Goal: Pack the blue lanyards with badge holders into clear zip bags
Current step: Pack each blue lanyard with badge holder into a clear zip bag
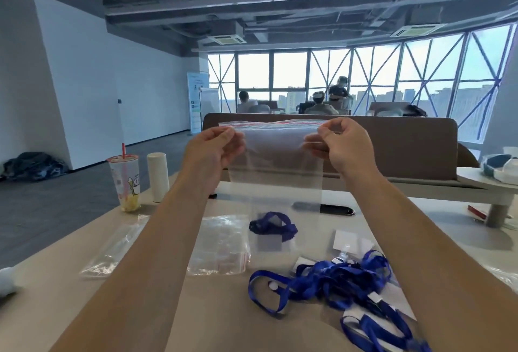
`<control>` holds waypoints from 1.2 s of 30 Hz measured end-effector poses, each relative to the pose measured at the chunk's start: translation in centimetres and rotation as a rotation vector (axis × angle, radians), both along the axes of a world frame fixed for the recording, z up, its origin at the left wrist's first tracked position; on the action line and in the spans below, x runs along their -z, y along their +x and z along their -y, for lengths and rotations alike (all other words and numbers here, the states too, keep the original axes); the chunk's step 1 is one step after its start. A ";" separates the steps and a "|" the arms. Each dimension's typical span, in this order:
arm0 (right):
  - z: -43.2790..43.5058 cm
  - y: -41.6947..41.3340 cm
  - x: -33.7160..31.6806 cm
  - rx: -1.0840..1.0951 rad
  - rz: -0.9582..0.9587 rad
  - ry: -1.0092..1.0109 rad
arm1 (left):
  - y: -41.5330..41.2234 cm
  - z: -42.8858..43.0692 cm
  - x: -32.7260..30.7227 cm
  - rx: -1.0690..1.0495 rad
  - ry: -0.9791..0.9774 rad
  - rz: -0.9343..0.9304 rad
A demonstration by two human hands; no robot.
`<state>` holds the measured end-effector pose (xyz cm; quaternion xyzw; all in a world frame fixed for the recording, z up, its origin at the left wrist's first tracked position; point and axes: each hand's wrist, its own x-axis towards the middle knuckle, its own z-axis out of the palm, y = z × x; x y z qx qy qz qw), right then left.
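Observation:
I hold a clear zip bag (274,172) up above the table, its red-lined zip edge at the top. My left hand (215,148) pinches the top left corner and my right hand (340,144) pinches the top right corner. Below it on the table lies another bag with a rolled blue lanyard and badge holder (273,229) inside. A tangled pile of blue lanyards with badge holders (344,276) lies at the front right. A stack of empty zip bags (218,245) lies between my forearms.
The beige table (224,318) also carries a loose clear bag (117,248) at the left, a drink cup with a red straw (126,183), a white cylinder (158,177) and a black object (336,209). A brown divider (406,152) stands behind.

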<state>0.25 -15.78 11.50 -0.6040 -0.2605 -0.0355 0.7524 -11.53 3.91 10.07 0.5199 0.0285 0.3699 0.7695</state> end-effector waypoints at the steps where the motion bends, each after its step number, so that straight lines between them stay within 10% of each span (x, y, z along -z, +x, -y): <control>1: 0.7 -0.3 -0.6 0.003 0.000 0.014 | 0.1 0.6 -0.5 -0.002 0.015 0.002; 36: 39.7 -8.2 1.5 0.664 0.026 -0.075 | 4.5 35.4 0.4 0.297 0.459 -0.093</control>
